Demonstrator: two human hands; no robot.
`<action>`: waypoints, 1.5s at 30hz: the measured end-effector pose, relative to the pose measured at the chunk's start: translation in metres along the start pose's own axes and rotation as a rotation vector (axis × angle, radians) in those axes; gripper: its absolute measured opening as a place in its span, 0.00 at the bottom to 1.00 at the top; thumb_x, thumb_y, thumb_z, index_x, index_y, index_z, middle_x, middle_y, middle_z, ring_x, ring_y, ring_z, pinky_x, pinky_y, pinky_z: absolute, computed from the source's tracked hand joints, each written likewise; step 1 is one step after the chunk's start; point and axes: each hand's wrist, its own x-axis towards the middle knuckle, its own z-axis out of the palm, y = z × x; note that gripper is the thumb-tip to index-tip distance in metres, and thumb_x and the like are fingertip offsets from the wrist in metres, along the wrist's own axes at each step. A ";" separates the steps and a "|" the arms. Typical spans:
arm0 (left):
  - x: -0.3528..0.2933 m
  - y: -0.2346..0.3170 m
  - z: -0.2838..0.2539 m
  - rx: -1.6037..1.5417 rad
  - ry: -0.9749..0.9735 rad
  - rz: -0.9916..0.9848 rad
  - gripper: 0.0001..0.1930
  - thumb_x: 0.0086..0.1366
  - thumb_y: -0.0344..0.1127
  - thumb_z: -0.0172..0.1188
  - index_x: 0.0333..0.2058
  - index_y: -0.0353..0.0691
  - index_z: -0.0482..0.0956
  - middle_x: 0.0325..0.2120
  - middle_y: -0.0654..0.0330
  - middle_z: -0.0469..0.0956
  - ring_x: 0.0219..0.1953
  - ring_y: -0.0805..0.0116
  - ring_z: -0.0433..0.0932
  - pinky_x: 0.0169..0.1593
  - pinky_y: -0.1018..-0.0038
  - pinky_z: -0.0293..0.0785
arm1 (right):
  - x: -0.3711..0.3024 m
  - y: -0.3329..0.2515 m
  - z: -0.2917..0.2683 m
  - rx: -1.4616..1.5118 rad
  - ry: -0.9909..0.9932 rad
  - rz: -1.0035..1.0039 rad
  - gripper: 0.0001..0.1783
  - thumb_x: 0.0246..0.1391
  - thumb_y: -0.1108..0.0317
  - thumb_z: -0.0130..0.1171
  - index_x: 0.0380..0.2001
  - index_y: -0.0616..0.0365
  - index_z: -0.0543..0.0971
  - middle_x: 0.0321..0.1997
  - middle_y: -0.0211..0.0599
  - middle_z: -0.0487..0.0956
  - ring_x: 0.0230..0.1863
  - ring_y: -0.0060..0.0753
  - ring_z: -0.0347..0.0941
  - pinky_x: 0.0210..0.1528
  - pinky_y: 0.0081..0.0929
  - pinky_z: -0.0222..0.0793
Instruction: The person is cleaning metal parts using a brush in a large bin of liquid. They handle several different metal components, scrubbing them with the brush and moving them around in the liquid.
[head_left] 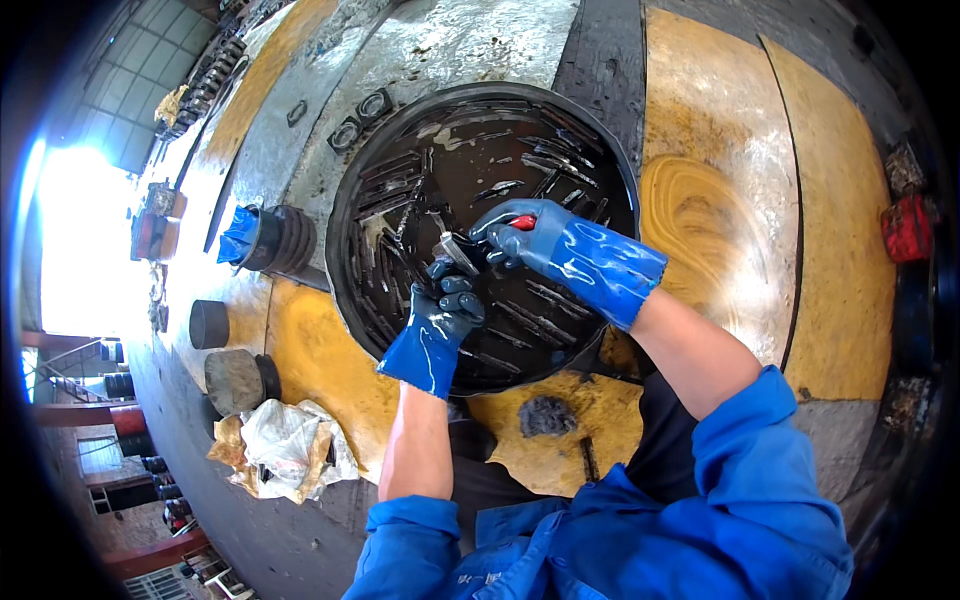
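Note:
Both hands wear blue rubber gloves, wet and darkened at the fingers, over a wide round black pan of dark oily liquid. My right hand is closed round a tool with a red handle; its working end is hidden by the fingers. Just below and left of it, my left hand has its fingers curled on a short silvery metal piece, which meets the right fingertips. Several dark, narrow metal strips lie in the liquid around the hands.
Two large hex nuts sit beyond the pan's left rim. Left of it stand a ribbed dark cylinder, a round metal block and a crumpled plastic bag. A grey wad lies near my legs. A red object is far right.

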 end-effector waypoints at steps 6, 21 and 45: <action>-0.004 0.005 0.001 0.009 0.037 0.015 0.09 0.67 0.43 0.54 0.28 0.53 0.79 0.20 0.69 0.76 0.13 0.77 0.67 0.30 0.69 0.74 | -0.017 0.002 0.014 -0.626 -0.077 -0.925 0.20 0.50 0.78 0.69 0.48 0.52 0.83 0.55 0.45 0.83 0.49 0.46 0.84 0.50 0.37 0.82; -0.005 -0.009 0.001 -0.031 -0.110 -0.193 0.25 0.69 0.44 0.56 0.62 0.41 0.73 0.19 0.69 0.72 0.16 0.77 0.66 0.38 0.70 0.74 | -0.006 -0.013 0.014 0.514 0.227 -0.031 0.13 0.66 0.71 0.61 0.52 0.61 0.82 0.48 0.41 0.86 0.47 0.33 0.84 0.49 0.31 0.83; -0.040 -0.036 0.014 0.346 0.037 0.402 0.11 0.76 0.38 0.47 0.52 0.47 0.75 0.34 0.64 0.75 0.34 0.73 0.71 0.38 0.69 0.70 | -0.013 -0.032 -0.002 0.379 -0.101 0.103 0.16 0.70 0.66 0.57 0.55 0.61 0.79 0.57 0.47 0.83 0.50 0.47 0.84 0.51 0.41 0.84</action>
